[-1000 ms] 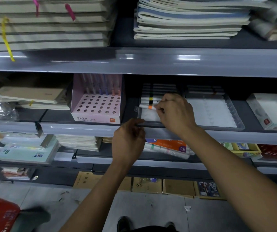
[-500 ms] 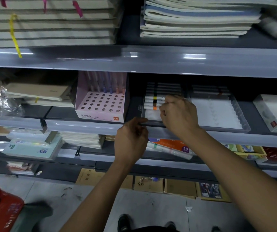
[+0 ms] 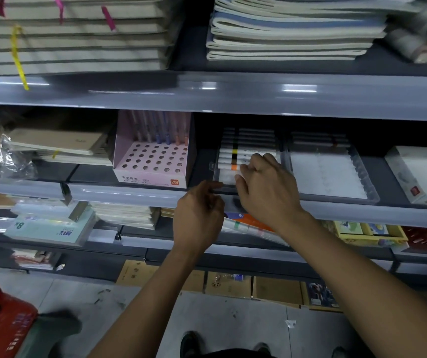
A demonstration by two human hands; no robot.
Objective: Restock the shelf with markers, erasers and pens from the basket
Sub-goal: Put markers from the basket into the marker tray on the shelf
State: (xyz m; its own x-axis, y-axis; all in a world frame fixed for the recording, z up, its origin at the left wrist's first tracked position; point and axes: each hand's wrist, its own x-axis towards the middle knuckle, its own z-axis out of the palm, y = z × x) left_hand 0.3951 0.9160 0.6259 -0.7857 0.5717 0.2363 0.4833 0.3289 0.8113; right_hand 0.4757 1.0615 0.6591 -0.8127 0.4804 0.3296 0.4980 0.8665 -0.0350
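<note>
Lying white markers [image 3: 229,159], coloured bands

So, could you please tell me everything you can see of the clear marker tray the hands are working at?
The clear marker tray is a shallow, see-through plastic box lying flat on the middle shelf, right of the pink pen box. White markers with coloured bands lie crosswise in a row filling its back; the front is bare. The right hand reaches in at the front marker, orange-banded; the left hand touches the tray's front edge.
</note>
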